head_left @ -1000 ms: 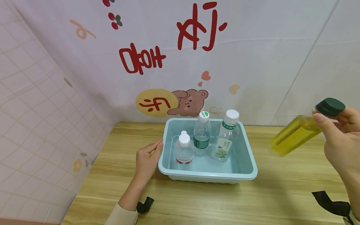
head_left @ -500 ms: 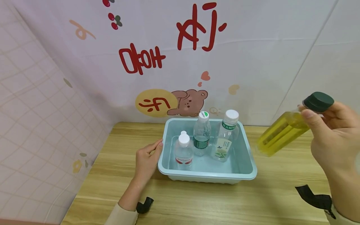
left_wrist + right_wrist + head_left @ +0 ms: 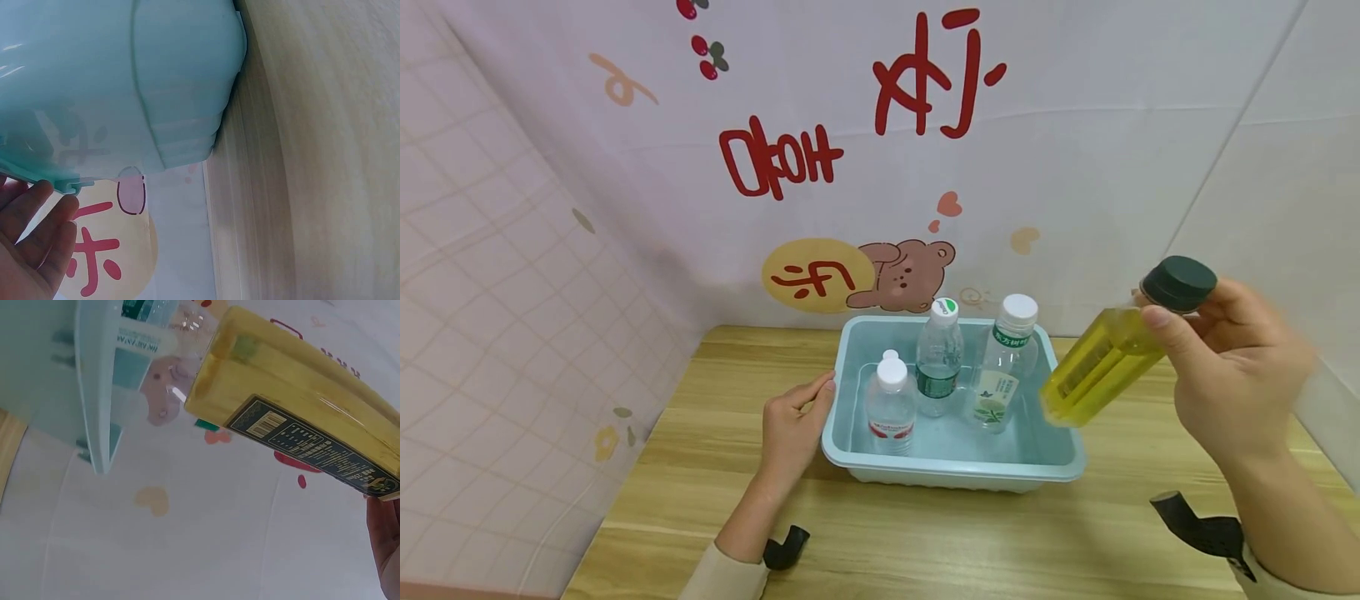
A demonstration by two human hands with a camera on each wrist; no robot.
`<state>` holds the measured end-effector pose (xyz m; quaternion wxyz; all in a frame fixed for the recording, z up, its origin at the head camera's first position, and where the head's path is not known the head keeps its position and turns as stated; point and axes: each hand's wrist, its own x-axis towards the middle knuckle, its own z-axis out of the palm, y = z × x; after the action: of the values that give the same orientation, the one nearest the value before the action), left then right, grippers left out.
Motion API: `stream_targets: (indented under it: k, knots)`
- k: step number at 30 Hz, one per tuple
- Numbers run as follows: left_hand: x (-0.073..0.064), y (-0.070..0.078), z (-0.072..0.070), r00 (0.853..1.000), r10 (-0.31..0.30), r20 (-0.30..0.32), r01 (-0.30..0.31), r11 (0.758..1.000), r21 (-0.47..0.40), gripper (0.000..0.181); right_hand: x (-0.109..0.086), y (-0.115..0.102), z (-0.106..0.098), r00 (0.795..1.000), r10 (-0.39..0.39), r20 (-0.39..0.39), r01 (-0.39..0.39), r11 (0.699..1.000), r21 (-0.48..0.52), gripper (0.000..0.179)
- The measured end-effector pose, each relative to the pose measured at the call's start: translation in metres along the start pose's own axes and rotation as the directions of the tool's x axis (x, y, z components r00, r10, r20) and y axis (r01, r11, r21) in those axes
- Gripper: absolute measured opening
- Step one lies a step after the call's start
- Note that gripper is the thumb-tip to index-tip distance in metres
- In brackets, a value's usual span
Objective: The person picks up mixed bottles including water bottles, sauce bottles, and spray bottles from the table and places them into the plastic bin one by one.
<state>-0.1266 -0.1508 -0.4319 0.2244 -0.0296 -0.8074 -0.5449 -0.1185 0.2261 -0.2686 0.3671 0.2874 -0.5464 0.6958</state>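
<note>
My right hand holds a clear bottle of yellow liquid by the neck, just under its dark green cap. The bottle is tilted, its base pointing down and left at the right rim of a light blue plastic basin. In the right wrist view, a dark label with a barcode shows on its side. My left hand pinches the basin's left rim. Inside the basin stand a small white-capped bottle with a red-marked label, a green-labelled water bottle and a taller clear bottle.
The basin sits on a wood-grain table close to the back wall. A cloth with red characters and a printed bear covers that wall. A pale grid-patterned cloth hangs along the left side. Black straps show at both wrists.
My right hand has carried the yellow bottle leftward, from over the table on the right to the basin's right rim. The left hand and the basin have stayed in place.
</note>
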Motion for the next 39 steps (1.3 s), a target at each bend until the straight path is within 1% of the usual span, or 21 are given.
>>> stream_targets:
  k: [2, 6, 9, 10, 13, 15, 17, 19, 22, 24, 27, 28, 35, 39]
  knots:
    - [0.000, 0.000, 0.000, 1.000, 0.001, -0.002, -0.001, 1.000, 0.002, 0.021, -0.003, 0.001, 0.006, 1.000, -0.008, 0.021, 0.009, 1.000, -0.025, 0.026]
    - [0.001, 0.000, 0.000, 1.000, 0.010, -0.003, -0.010, 1.000, 0.009, 0.020, -0.008, 0.005, 0.015, 0.999, -0.017, 0.046, 0.019, 0.999, -0.041, 0.027]
    - [0.001, -0.001, 0.000, 1.000, 0.021, 0.000, -0.021, 1.000, 0.007, 0.020, -0.013, 0.009, 0.020, 0.998, -0.009, 0.061, 0.013, 0.998, -0.063, 0.029]
    - [0.001, -0.001, 0.000, 1.000, 0.024, 0.002, -0.024, 1.000, 0.004, 0.020, -0.015, 0.011, 0.020, 0.998, -0.006, 0.070, 0.011, 0.997, -0.078, 0.030]
    - [0.001, -0.001, 0.000, 1.000, 0.028, 0.003, -0.028, 1.000, -0.005, 0.020, -0.020, 0.014, 0.022, 0.995, 0.012, 0.102, 0.006, 0.985, -0.171, 0.035]
    - [0.001, -0.002, 0.000, 1.000, 0.025, 0.003, -0.025, 1.000, -0.003, 0.020, -0.024, 0.015, 0.024, 0.990, 0.035, 0.135, 0.002, 0.964, -0.267, 0.038]
    - [0.001, -0.001, 0.000, 1.000, 0.022, 0.003, -0.022, 1.000, -0.003, 0.020, -0.028, 0.015, 0.025, 0.984, 0.062, 0.168, 0.002, 0.934, -0.358, 0.037]
    - [0.001, -0.001, 0.000, 1.000, 0.017, 0.003, -0.017, 1.000, 0.000, 0.020, -0.032, 0.014, 0.028, 0.976, 0.097, 0.194, -0.005, 0.906, -0.424, 0.035]
    - [0.001, 0.000, -0.001, 1.000, 0.009, 0.005, -0.009, 1.000, -0.003, 0.020, -0.036, 0.015, 0.032, 0.966, 0.142, 0.218, -0.020, 0.877, -0.481, 0.039]
    - [0.001, 0.000, -0.001, 1.000, 0.008, 0.004, -0.008, 1.000, -0.003, 0.020, -0.040, 0.017, 0.034, 0.959, 0.177, 0.221, -0.042, 0.860, -0.509, 0.045]
    - [0.001, 0.001, -0.001, 1.000, 0.011, 0.005, -0.011, 1.000, -0.005, 0.020, -0.045, 0.019, 0.037, 0.948, 0.221, 0.227, -0.064, 0.835, -0.546, 0.049]
    - [0.001, 0.001, -0.001, 1.000, 0.013, 0.006, -0.013, 1.000, -0.004, 0.020, -0.047, 0.020, 0.037, 0.945, 0.229, 0.232, -0.067, 0.834, -0.548, 0.050]
    - [0.001, -0.002, -0.001, 1.000, 0.020, 0.006, -0.020, 0.999, -0.026, 0.020, -0.056, 0.030, 0.041, 0.924, 0.223, 0.310, -0.046, 0.871, -0.490, 0.052]
    - [0.001, -0.001, -0.001, 1.000, 0.028, 0.006, -0.027, 0.999, -0.032, 0.019, -0.060, 0.035, 0.042, 0.914, 0.243, 0.324, -0.062, 0.874, -0.481, 0.049]
